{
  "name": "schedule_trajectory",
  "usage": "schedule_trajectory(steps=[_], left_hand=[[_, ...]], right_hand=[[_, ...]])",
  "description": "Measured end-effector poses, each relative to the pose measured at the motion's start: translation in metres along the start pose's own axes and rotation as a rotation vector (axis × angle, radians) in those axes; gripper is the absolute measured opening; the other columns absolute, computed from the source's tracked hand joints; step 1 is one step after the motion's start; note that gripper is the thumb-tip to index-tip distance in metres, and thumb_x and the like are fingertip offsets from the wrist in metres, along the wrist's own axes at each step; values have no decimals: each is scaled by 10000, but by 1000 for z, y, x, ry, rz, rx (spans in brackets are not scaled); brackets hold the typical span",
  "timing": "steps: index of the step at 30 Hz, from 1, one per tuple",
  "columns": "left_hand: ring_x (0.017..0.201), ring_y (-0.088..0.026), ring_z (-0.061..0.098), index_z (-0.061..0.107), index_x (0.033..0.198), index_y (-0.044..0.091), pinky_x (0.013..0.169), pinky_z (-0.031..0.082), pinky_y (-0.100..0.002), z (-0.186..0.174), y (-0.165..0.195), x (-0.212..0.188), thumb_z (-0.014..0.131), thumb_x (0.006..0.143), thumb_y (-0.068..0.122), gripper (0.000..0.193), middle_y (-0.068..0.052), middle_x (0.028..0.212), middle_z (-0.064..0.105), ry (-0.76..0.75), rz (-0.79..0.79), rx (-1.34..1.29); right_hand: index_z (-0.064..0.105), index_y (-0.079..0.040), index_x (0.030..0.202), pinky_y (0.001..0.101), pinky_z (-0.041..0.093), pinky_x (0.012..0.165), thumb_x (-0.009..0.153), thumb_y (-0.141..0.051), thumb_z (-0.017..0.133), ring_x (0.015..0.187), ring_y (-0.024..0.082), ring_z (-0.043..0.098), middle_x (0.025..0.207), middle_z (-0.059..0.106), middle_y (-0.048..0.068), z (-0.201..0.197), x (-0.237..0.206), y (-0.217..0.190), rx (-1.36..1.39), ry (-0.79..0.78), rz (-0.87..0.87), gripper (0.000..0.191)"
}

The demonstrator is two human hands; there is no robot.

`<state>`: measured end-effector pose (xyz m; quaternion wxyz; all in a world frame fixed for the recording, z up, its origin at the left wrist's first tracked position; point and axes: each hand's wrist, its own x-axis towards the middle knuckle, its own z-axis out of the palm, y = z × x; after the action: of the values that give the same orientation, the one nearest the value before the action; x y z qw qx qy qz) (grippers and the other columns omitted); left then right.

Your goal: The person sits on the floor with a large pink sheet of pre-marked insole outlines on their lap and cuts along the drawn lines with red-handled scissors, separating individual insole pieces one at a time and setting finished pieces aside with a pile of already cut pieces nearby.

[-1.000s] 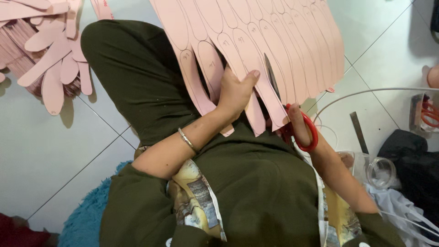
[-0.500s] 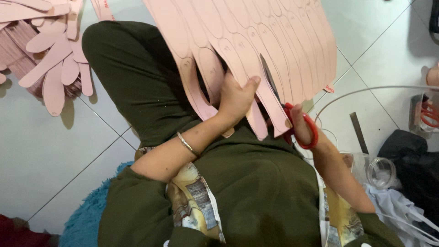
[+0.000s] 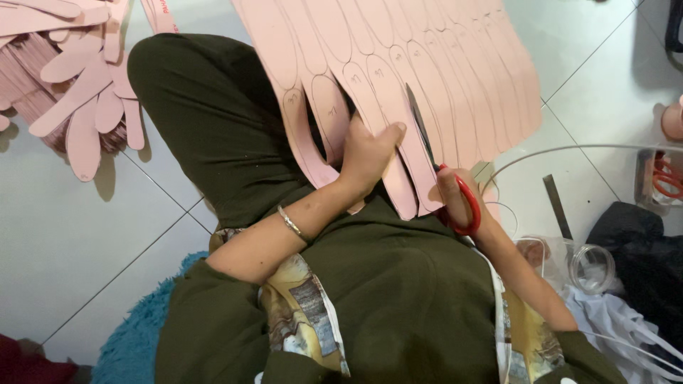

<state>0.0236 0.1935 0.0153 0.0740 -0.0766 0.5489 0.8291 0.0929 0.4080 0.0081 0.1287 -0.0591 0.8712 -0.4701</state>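
A big pink sheet marked with several insole outlines lies across my lap. My left hand grips a partly cut insole strip at the sheet's near edge. A thin bangle circles that wrist. My right hand holds red-handled scissors. Their blades point up into the sheet along a drawn outline, just right of my left thumb.
A pile of cut pink insoles lies on the white tiled floor at the upper left. A blue shaggy mat is under me. At the right are a clear jar, a dark bag, a metal ruler and a second red scissors.
The scissors have advanced up into the sheet. The sheet has shifted slightly and my left hand has moved up along the strip.
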Motion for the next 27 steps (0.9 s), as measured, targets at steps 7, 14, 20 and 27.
schedule_trajectory(steps=[7, 14, 20, 27], left_hand=[[969, -142, 673, 597, 1216, -66, 844, 567, -289, 3, 3, 18, 710, 930, 72, 337, -116, 1096, 722, 34, 197, -55], [965, -166, 701, 630, 1177, -75, 855, 570, -301, 1, 0, 0, 719, 916, 93, 322, -145, 1078, 750, 47, 192, 133], [925, -149, 697, 633, 1155, -62, 816, 578, -300, 0, 7, -4, 708, 928, 112, 296, -114, 1038, 745, 15, 143, 73], [810, -140, 628, 684, 1107, -84, 710, 539, -291, -4, 1, -2, 711, 949, 92, 237, -104, 960, 709, 2, 89, -41]], right_hand=[[496, -26, 710, 329, 407, 541, 987, -744, 201, 605, 143, 478, 612, 483, 72, -7, 1, 17, -91, -15, -1, 824], [641, -43, 953, 291, 441, 588, 914, -798, 205, 696, 103, 551, 767, 617, 48, -16, 10, 7, 311, -140, 82, 872], [578, -4, 670, 325, 377, 537, 941, -836, 234, 591, 150, 502, 596, 497, 53, -12, 9, 17, 29, -42, -80, 941], [588, 10, 667, 348, 381, 547, 939, -843, 303, 600, 193, 482, 613, 483, 76, -5, 8, 19, -1, 3, -74, 939]])
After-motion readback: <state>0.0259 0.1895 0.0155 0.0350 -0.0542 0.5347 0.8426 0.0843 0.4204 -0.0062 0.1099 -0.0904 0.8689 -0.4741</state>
